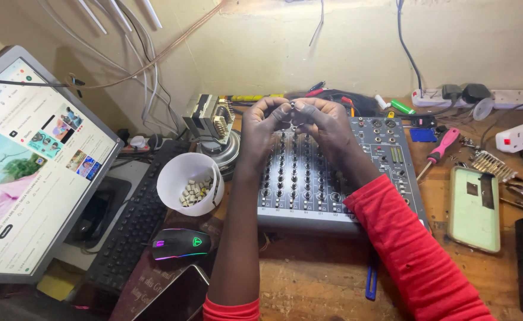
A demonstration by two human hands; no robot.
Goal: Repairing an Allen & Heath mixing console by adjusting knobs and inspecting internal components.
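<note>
My left hand [262, 128] and my right hand [327, 125] are raised together over a grey audio mixer [333, 208] with rows of small knobs. Between the fingertips of both hands is a small silver ring-shaped metal part [293, 105]. Both hands pinch it; I cannot tell which one bears it more. Red sleeves cover my arms, the left one pushed up past the elbow. Left of the mixer a white plastic cup [185, 172] lies tilted, with several small pale knob caps inside.
A lit monitor [29, 160], black keyboard [133, 220] and glowing mouse [180, 244] stand at left. A pink-handled screwdriver [441, 148], a phone [474, 208] face down, power strips [511, 98] and loose tools lie at right. A transformer [209, 119] sits behind the cup.
</note>
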